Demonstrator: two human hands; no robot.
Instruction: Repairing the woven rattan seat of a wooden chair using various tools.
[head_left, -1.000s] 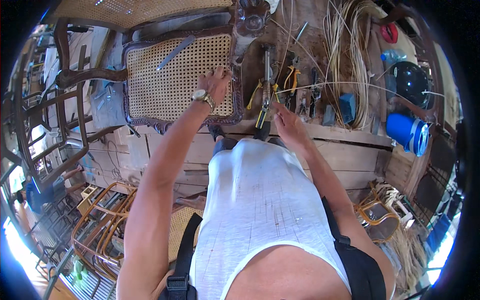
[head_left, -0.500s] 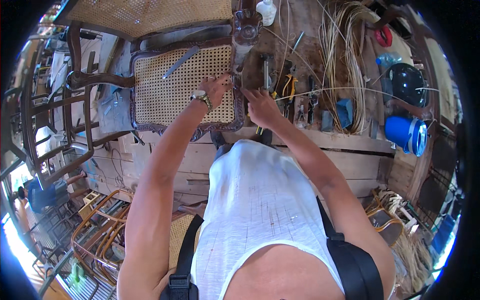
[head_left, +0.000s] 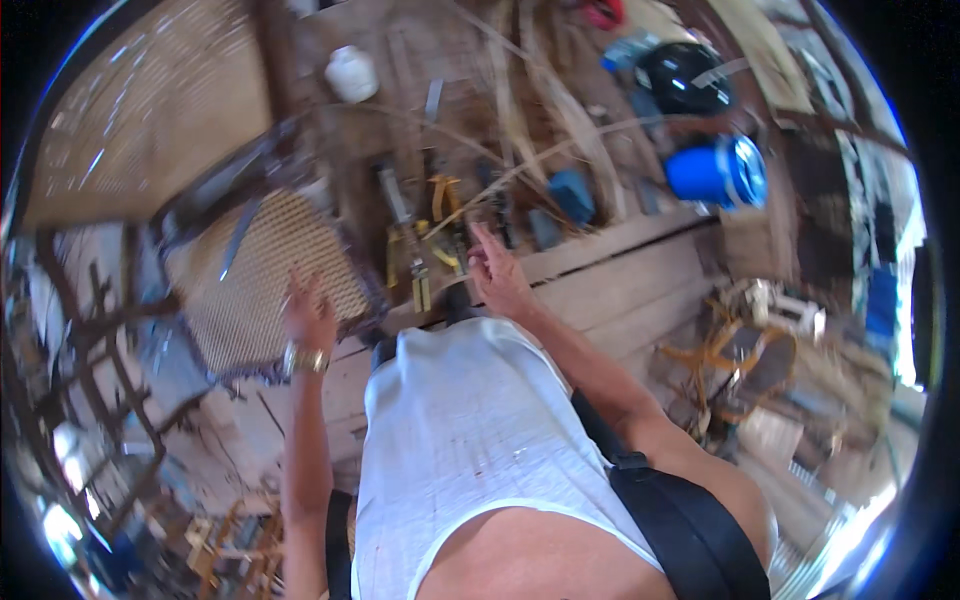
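Blurred by motion, my left hand (head_left: pixel 310 308) is over the near right part of a woven cane chair seat (head_left: pixel 225 310), fingers apart and nothing seen in them. A flat grey metal strip (head_left: pixel 240 240) lies on the seat's far left part. My right hand (head_left: pixel 498 272) is off the chair, at the near edge of the wooden work surface, its fingers stretched out. Just beyond it lie yellow-handled pliers (head_left: pixel 443 197) and a metal tool (head_left: pixel 395 195). A long pale cane strand (head_left: pixel 530 165) runs past the right fingertips; contact with it cannot be made out.
The chair's cane back (head_left: pixel 150 110) rises at the far left. A white bottle (head_left: pixel 352 74), loose cane strands (head_left: pixel 575 115) and a blue block (head_left: pixel 571 197) lie on the surface. At the right are a blue bucket (head_left: pixel 700 175) and a shiny black round object (head_left: pixel 685 78).
The view has swung, so chair and tools appear further left and turned. My right hand has left the seat's right edge and moved toward the tools. The hands are further apart.
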